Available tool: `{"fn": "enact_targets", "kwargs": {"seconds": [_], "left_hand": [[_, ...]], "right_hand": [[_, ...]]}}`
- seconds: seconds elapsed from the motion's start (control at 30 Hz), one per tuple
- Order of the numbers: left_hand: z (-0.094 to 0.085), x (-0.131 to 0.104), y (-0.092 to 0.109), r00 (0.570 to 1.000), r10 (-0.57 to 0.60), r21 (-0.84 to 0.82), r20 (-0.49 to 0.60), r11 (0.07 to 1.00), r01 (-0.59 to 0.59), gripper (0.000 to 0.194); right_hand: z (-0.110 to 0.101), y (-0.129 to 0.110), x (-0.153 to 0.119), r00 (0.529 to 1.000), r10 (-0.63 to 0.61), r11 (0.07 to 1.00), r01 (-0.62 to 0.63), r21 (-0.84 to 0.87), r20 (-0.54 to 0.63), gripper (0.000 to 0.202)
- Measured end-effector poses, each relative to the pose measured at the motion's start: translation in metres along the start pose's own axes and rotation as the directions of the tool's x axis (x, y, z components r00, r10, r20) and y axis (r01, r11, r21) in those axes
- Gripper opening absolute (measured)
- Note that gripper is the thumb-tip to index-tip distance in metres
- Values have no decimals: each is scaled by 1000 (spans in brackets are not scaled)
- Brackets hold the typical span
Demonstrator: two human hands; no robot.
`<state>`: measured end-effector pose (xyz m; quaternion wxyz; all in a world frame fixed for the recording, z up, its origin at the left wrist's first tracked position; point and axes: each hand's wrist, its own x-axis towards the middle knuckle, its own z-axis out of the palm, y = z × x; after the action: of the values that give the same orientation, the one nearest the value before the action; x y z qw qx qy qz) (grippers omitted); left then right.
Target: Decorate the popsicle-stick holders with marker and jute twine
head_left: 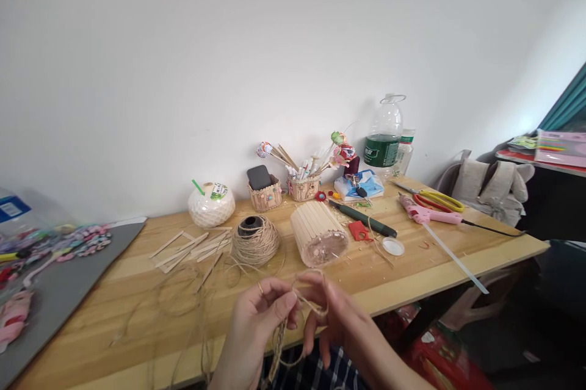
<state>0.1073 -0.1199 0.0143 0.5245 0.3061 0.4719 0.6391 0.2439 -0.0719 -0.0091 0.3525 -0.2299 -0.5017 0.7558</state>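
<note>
Jute twine (280,341) hangs in a braided length below my left hand (268,317), whose thumb and fingers pinch it near the table's front edge. Beside it, my right hand (332,310) has its fingers curled around a loop of the same twine. Just behind my hands, a cup covered in wooden sticks (318,225) lies on its side, its clear plastic end facing me. To its left stands a ball of twine (255,240), with loose strands trailing over the table.
Wooden sticks (192,249) lie left of the twine ball, near a wrapped coconut (211,204). Rightward are a green pen-like tool (368,219), a white lid (393,246), a pink glue gun (428,213) and yellow-handled scissors (439,199). Behind stand decorated holders (265,196) and a large bottle (384,140).
</note>
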Motion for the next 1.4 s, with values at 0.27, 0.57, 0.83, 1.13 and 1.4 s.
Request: {"fn": "enact_targets", "kwargs": {"seconds": [0.27, 0.57, 0.83, 1.13, 1.4], "left_hand": [[-4, -2, 1, 994, -106, -129, 30, 986, 109, 28], [-8, -1, 9, 997, -71, -146, -43, 987, 64, 26], [-1, -4, 7, 979, -180, -50, 92, 981, 185, 24], [-7, 2, -3, 998, -16, 140, 66, 990, 7, 18], [-10, 3, -9, 996, -23, 145, 92, 989, 9, 19]], "right_hand": [[-4, 8, -30, 912, -390, 619, 363, -697, 128, 44], [-21, 38, -22, 824, -191, 101, 557, -824, 533, 39], [-5, -43, -5, 915, -365, 505, 348, -790, 170, 15], [1, -52, 8, 956, 285, 955, -279, -97, 63, 22], [3, -33, 9, 992, 0, 893, -55, -446, -122, 11]]}}
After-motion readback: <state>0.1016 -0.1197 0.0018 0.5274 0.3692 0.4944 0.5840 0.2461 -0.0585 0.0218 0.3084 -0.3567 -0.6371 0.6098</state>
